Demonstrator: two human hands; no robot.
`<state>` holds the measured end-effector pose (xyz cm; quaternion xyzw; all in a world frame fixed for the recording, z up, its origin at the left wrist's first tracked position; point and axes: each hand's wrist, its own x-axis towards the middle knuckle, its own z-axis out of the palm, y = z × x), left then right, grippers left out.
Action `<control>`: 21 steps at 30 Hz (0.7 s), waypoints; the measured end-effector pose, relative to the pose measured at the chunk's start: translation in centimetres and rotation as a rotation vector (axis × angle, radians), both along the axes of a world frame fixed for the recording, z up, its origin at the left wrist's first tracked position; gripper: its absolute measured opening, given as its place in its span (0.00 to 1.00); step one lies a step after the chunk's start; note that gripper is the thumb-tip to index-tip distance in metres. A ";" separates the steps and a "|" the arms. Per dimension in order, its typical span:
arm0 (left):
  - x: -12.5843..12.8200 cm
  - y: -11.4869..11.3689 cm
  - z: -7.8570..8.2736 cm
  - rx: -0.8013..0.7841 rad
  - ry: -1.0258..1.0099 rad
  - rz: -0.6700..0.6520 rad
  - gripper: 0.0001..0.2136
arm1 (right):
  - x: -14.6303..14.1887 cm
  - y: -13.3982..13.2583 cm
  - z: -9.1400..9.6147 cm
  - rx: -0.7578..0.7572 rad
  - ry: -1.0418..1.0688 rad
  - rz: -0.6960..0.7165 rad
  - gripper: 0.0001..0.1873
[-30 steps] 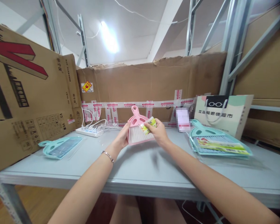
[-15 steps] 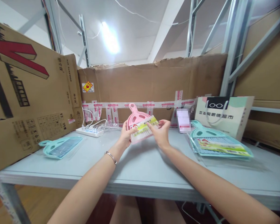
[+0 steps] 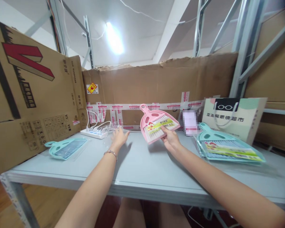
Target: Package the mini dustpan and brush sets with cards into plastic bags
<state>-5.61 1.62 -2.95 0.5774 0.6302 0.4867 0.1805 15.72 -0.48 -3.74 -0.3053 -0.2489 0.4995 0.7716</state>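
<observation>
My right hand (image 3: 170, 138) grips the lower edge of a small pink dustpan and brush set (image 3: 156, 124) and holds it up above the grey table (image 3: 137, 167). A yellow and green paper label (image 3: 159, 124) lies across the brush. My left hand (image 3: 118, 136) is off the set, its fingers spread and stretched toward clear plastic bags (image 3: 109, 129) lying on the table near the white power strip (image 3: 94, 133). A bracelet sits on my left wrist.
A teal dustpan set (image 3: 66, 148) lies at the left. A stack of bagged teal sets (image 3: 228, 147) lies at the right, in front of a paper shopping bag (image 3: 235, 116). Cardboard boxes wall the left and back. Metal rack posts rise behind.
The label went from rolled in my right hand to flat across the brush. My left hand let go of the pink set and reached left; my right hand carried the set rightward.
</observation>
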 end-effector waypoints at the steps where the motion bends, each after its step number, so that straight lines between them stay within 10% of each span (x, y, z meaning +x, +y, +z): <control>1: -0.7 0.3 -0.3 -0.121 0.115 0.054 0.23 | 0.4 0.2 0.0 -0.006 0.007 -0.023 0.13; 5: -1.9 0.4 -0.6 -0.391 0.240 0.010 0.14 | 1.5 0.8 0.1 -0.033 0.027 -0.058 0.12; 21: -0.9 0.4 -1.5 -0.188 0.320 -0.050 0.10 | 1.3 -0.1 0.4 -0.248 -0.326 0.169 0.09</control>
